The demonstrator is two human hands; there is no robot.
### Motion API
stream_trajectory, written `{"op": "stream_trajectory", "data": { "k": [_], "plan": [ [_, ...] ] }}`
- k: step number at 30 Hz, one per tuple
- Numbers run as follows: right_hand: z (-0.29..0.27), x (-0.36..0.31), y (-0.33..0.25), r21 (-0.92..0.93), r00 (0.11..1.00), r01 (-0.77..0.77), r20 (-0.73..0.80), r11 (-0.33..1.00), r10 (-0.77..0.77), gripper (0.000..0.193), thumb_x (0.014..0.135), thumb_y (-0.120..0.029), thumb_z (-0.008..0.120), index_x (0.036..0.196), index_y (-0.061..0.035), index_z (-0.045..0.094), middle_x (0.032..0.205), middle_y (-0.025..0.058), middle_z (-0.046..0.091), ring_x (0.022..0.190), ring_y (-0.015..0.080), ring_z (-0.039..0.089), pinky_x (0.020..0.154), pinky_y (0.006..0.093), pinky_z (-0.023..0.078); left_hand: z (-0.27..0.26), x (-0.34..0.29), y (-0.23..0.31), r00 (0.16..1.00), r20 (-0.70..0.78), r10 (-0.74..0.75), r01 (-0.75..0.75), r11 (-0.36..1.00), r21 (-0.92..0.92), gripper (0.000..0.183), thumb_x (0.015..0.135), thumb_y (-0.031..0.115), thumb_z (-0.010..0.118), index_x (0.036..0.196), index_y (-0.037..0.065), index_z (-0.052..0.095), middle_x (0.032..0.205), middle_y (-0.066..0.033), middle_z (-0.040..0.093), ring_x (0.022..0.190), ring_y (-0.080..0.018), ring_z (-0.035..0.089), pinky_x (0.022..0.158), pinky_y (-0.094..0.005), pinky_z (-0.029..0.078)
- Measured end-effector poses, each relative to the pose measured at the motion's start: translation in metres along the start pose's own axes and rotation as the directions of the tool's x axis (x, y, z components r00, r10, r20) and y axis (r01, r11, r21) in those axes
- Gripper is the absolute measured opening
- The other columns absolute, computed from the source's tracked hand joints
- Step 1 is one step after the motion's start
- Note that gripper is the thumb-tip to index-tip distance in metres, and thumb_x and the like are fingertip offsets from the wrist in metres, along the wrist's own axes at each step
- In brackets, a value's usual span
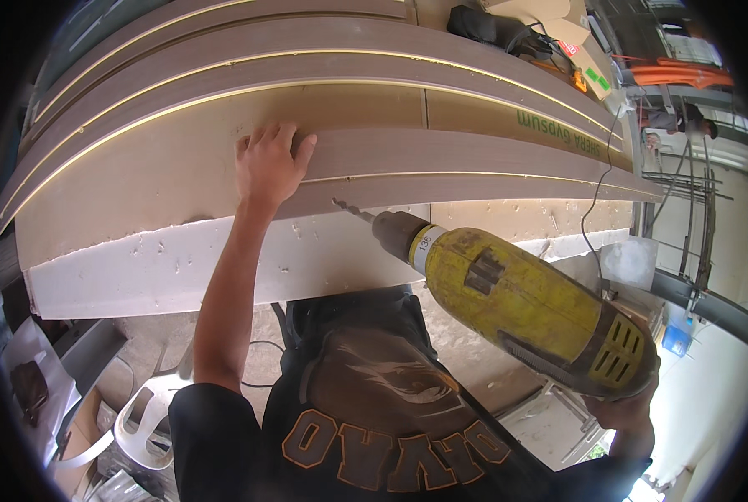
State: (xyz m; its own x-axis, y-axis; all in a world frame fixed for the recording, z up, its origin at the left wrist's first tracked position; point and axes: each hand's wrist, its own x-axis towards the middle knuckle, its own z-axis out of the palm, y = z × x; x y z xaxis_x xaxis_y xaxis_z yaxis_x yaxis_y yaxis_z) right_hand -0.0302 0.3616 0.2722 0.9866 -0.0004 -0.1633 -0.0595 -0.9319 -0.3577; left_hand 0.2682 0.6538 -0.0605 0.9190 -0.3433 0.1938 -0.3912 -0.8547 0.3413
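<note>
My right hand [620,410] is wrapped round the rear of a worn yellow-and-black power drill [516,293], largely hidden behind its body. A spiral drill bit [354,209] points up and left from the chuck, its tip over the near face of a brown grooved board [441,159]. My left hand [271,163] grips the left end of that board, thumb on its surface and fingers bent over the end. Whether the bit touches the board I cannot tell.
Several long brown boards [324,38] lie across the far side. Under them is a work surface of stacked pale sheets [123,159] with chipped edges. A black cable [587,222] hangs at right. A white plastic chair [144,418] stands lower left; another person [687,121] is far right.
</note>
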Motion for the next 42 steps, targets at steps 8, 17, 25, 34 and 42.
{"op": "stream_trajectory", "data": {
  "k": [8, 17, 25, 34, 42],
  "plan": [
    [-0.014, 0.003, -0.057, -0.208, 0.991, -0.063, 0.099, 0.976, 0.085, 0.102, 0.054, -0.021, 0.083, 0.137, 0.006, 0.03, 0.117, 0.013, 0.057, 0.103, 0.023, 0.058, 0.093, 0.0327, 0.043, 0.0, 0.005, 0.003, 1.0, 0.004, 0.012, -0.011, 0.998, -0.066, 0.03, 0.086, 0.037, 0.06, 0.097, 0.01, 0.066, 0.091, -0.0034, 0.065, 0.091, -0.0227, 0.059, 0.088, -0.0411, 0.04],
    [-0.012, 0.022, -0.087, -0.333, 0.966, -0.201, 0.087, 0.921, 0.242, 0.1, 0.051, -0.015, 0.083, 0.136, 0.0054, 0.034, 0.109, 0.0121, 0.063, 0.094, 0.0238, 0.063, 0.084, 0.0306, 0.049, -0.002, 0.002, -0.003, 1.0, 0.021, 0.011, -0.01, 0.999, -0.036, 0.029, 0.086, 0.036, 0.061, 0.099, 0.011, 0.065, 0.093, -0.0017, 0.065, 0.089, -0.0218, 0.059, 0.088, -0.0407, 0.04],
    [-0.008, 0.039, -0.096, -0.186, 0.946, -0.288, 0.097, 0.939, 0.309, 0.096, 0.053, -0.017, 0.084, 0.135, 0.0041, 0.038, 0.111, 0.0095, 0.062, 0.099, 0.0202, 0.061, 0.087, 0.0283, 0.048, 0.002, 0.002, -0.003, 0.998, -0.035, 0.054, -0.056, 0.998, -0.041, 0.029, 0.084, 0.037, 0.062, 0.099, 0.012, 0.065, 0.088, -0.0016, 0.064, 0.085, -0.0205, 0.058, 0.086, -0.0388, 0.039],
    [-0.01, 0.057, -0.136, -0.592, 0.835, -0.398, 0.084, 0.701, 0.544, 0.095, 0.053, -0.023, 0.084, 0.133, 0.0012, 0.04, 0.108, 0.0085, 0.063, 0.102, 0.0236, 0.059, 0.089, 0.0332, 0.046, 0.0, 0.004, -0.002, 0.997, -0.024, 0.069, -0.07, 0.997, -0.035, 0.029, 0.084, 0.036, 0.062, 0.099, 0.011, 0.065, 0.09, -0.0022, 0.064, 0.086, -0.0211, 0.058, 0.085, -0.0396, 0.039],
    [-0.015, 0.1, -0.153, -0.462, 0.638, -0.594, 0.228, 0.658, 0.736, 0.064, 0.068, -0.024, 0.075, 0.123, -0.0018, 0.05, 0.105, 0.0096, 0.063, 0.096, 0.0259, 0.061, 0.085, 0.036, 0.047, -0.003, 0.002, -0.004, 0.995, 0.044, 0.086, -0.084, 0.995, -0.055, 0.03, 0.088, 0.035, 0.059, 0.104, 0.01, 0.062, 0.097, -0.0038, 0.064, 0.094, -0.023, 0.057, 0.091, -0.0405, 0.037]
  ]
}}
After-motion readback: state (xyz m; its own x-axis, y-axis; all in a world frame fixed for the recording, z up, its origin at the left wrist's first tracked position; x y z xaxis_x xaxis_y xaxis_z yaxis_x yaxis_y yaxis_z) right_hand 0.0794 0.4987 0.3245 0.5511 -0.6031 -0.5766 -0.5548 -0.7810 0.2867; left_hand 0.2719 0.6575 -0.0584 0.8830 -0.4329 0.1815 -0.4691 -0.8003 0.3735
